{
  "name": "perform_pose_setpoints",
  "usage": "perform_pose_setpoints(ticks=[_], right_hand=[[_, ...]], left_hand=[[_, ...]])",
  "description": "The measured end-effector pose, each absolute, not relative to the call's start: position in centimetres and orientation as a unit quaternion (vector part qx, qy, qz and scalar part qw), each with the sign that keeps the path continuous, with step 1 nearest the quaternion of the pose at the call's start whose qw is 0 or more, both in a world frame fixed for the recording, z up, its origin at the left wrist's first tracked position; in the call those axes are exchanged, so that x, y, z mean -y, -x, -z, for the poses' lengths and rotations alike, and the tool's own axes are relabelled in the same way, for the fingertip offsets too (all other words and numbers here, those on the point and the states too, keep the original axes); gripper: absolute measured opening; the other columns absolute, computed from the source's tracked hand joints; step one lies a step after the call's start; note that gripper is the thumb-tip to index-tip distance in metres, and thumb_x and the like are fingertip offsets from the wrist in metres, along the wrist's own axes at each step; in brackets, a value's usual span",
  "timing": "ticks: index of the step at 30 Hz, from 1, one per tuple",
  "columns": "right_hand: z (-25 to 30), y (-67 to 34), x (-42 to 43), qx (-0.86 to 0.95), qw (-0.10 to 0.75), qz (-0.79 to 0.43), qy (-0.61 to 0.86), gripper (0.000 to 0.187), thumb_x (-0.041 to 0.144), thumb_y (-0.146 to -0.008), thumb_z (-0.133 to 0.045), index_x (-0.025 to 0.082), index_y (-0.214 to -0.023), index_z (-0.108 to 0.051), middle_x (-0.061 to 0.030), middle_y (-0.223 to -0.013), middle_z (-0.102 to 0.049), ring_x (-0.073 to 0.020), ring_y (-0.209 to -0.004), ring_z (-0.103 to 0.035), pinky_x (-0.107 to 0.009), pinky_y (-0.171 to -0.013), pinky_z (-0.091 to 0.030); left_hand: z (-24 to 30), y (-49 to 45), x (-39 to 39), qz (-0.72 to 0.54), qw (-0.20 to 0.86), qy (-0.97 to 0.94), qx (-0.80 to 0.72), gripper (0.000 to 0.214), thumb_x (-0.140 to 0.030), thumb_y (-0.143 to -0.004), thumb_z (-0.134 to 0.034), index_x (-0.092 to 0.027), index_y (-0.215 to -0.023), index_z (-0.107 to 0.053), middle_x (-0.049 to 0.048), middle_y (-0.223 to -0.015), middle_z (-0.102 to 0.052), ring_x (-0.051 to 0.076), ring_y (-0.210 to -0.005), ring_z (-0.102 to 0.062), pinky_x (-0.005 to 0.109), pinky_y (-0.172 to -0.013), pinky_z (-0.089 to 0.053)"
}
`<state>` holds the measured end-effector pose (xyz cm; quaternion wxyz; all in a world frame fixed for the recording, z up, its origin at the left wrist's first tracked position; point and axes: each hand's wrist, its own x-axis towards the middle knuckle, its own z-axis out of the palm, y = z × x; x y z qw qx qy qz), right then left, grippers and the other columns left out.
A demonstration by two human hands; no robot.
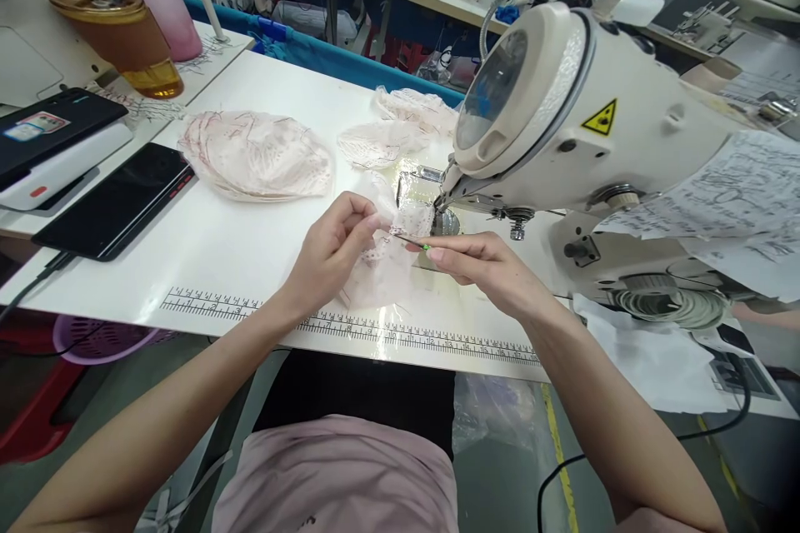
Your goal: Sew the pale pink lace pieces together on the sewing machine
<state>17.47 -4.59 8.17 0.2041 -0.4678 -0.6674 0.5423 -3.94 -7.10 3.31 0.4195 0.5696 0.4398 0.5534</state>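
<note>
My left hand [337,246] is closed in a pinch on a sheer pale pink lace piece [378,279] in front of the sewing machine's needle area. Part of that lace reaches up beside the presser foot [438,204]. Between the fingers of my right hand [481,262] is a thin dark pointed tool with a green part [427,247], its tip directed left at the lace near my left fingertips. Whether the tip touches the fabric is too small to tell. The sewing machine head [550,108] stands just beyond my right hand.
A stack of lace cups [256,154] lies left, with more lace pieces [400,129] behind the needle. Phones [118,200] and a drink cup [118,33] occupy the left side. A printed ruler [350,329] runs along the front edge. Papers [718,191] hang on the machine.
</note>
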Motion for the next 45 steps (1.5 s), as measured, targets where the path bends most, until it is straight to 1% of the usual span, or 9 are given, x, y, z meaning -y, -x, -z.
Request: perform_pose_setpoints(ticks=[4, 8, 11, 16, 22, 25, 28, 35, 45], right_hand=[[-8.3, -17.4, 4.51, 0.653, 0.189, -0.563, 0.47, 0.036, 0.047, -0.082, -0.068, 0.024, -0.108, -0.075, 0.008, -0.048, -0.027, -0.0087, -0.055, -0.033, -0.028, -0.065, -0.041], [-8.34, -17.59, 4.44, 0.639, 0.187, -0.572, 0.479, 0.039, 0.049, -0.081, -0.069, 0.022, -0.109, -0.075, 0.0083, -0.05, -0.029, -0.0083, -0.055, -0.027, -0.03, -0.071, -0.04], [-8.15, -17.84, 4.4, 0.635, 0.187, -0.576, 0.479, 0.041, 0.051, -0.08, -0.069, 0.022, -0.108, -0.075, 0.0073, -0.053, -0.033, -0.0077, -0.056, -0.025, -0.029, -0.066, -0.036], [-8.0, -17.85, 4.3, 0.64, 0.177, -0.584, 0.466, 0.044, 0.052, -0.081, -0.067, 0.02, -0.112, -0.073, 0.0053, -0.058, -0.037, -0.0075, -0.057, -0.024, -0.027, -0.055, -0.022], [-7.88, -17.8, 4.12, 0.635, 0.18, -0.594, 0.459, 0.042, 0.05, -0.082, -0.068, 0.021, -0.112, -0.074, 0.006, -0.059, -0.034, -0.0079, -0.058, -0.025, -0.028, -0.062, -0.033], [-7.77, -17.93, 4.08, 0.63, 0.184, -0.598, 0.46, 0.041, 0.05, -0.082, -0.068, 0.022, -0.11, -0.074, 0.0065, -0.058, -0.029, -0.0081, -0.058, -0.023, -0.029, -0.063, -0.034], [-7.78, -17.93, 4.08, 0.631, 0.189, -0.601, 0.453, 0.04, 0.05, -0.082, -0.068, 0.021, -0.109, -0.075, 0.0063, -0.057, -0.029, -0.0082, -0.058, -0.023, -0.028, -0.06, -0.031], [-7.81, -17.75, 3.92, 0.64, 0.183, -0.604, 0.439, 0.041, 0.048, -0.084, -0.067, 0.018, -0.11, -0.074, 0.0049, -0.058, -0.032, -0.0072, -0.057, -0.024, -0.027, -0.053, -0.015], [-7.8, -17.54, 3.94, 0.632, 0.191, -0.609, 0.44, 0.037, 0.048, -0.082, -0.069, 0.02, -0.106, -0.075, 0.0055, -0.058, -0.035, -0.0072, -0.057, -0.025, -0.029, -0.056, -0.02]], left_hand=[[-3.24, 3.9, 7.0, -0.556, 0.425, -0.572, -0.428, 0.014, -0.033, -0.095, -0.055, -0.021, -0.089, -0.054, -0.0002, -0.084, -0.063, 0.009, -0.071, -0.057, 0.021, -0.065, -0.049], [-3.14, 4.06, 6.93, -0.57, 0.428, -0.566, -0.414, 0.013, -0.031, -0.096, -0.055, -0.02, -0.088, -0.054, -0.0007, -0.085, -0.064, 0.008, -0.068, -0.056, 0.02, -0.063, -0.048], [-3.12, 4.13, 6.92, -0.569, 0.435, -0.564, -0.41, 0.013, -0.03, -0.096, -0.055, -0.02, -0.088, -0.053, -0.0008, -0.085, -0.064, 0.007, -0.067, -0.055, 0.02, -0.062, -0.047], [-3.12, 3.98, 6.88, -0.566, 0.438, -0.567, -0.407, 0.012, -0.028, -0.097, -0.054, -0.02, -0.087, -0.053, -0.0006, -0.083, -0.063, 0.007, -0.063, -0.053, 0.02, -0.058, -0.046], [-3.14, 4.04, 6.83, -0.571, 0.428, -0.568, -0.41, 0.013, -0.03, -0.096, -0.054, -0.02, -0.088, -0.052, -0.0007, -0.082, -0.062, 0.007, -0.063, -0.054, 0.021, -0.058, -0.045], [-3.1, 4.14, 6.84, -0.574, 0.429, -0.566, -0.407, 0.013, -0.03, -0.097, -0.054, -0.02, -0.088, -0.052, -0.0004, -0.083, -0.063, 0.007, -0.062, -0.054, 0.021, -0.058, -0.045], [-3.08, 4.15, 6.83, -0.572, 0.433, -0.567, -0.405, 0.013, -0.03, -0.096, -0.054, -0.02, -0.087, -0.052, -0.0012, -0.08, -0.061, 0.007, -0.062, -0.053, 0.021, -0.057, -0.044], [-3.34, 3.99, 6.84, -0.566, 0.441, -0.566, -0.406, 0.013, -0.028, -0.096, -0.054, -0.02, -0.086, -0.052, -0.0027, -0.072, -0.053, 0.008, -0.062, -0.052, 0.022, -0.056, -0.043], [-3.28, 4.03, 6.81, -0.563, 0.445, -0.565, -0.406, 0.013, -0.03, -0.096, -0.054, -0.021, -0.087, -0.052, -0.0033, -0.067, -0.049, 0.009, -0.061, -0.051, 0.022, -0.054, -0.043]])
